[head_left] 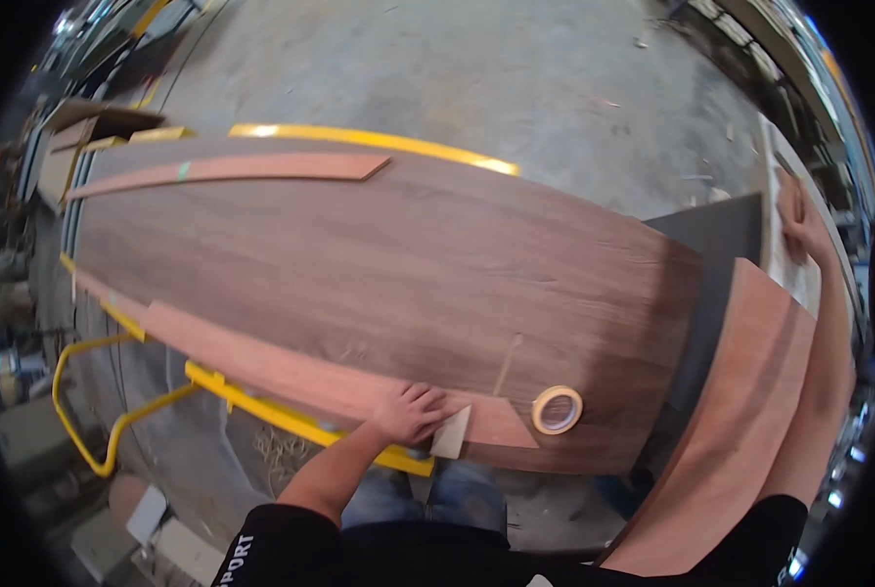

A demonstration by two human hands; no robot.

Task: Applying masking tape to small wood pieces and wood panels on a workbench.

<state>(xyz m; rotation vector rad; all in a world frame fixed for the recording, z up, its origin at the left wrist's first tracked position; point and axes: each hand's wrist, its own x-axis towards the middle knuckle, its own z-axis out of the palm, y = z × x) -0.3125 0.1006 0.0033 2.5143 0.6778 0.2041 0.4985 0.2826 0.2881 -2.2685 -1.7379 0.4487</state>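
Observation:
My left hand (413,413) lies palm down on a long reddish-brown board (300,380), fingers resting on its face. By its thumb sits a small beige flat piece (451,432), close to or touching the hand; whether it is gripped does not show. Away at the far right, my right arm stretches out and my right hand (797,217) is at a pale panel (782,264). Its fingers are partly hidden and blurred. Inside that arm stands a wide reddish board (726,430), near the forearm. A roll of tape (557,410) rests to the right of the long board's slanted end.
A large brown wood-grain panel (388,264) forms the work surface on yellow supports (379,142). Another slant-ended board (261,168) lies along its far edge. At lower left, a yellow tube frame (61,401) juts out. A dark grey panel (726,254) adjoins the right end.

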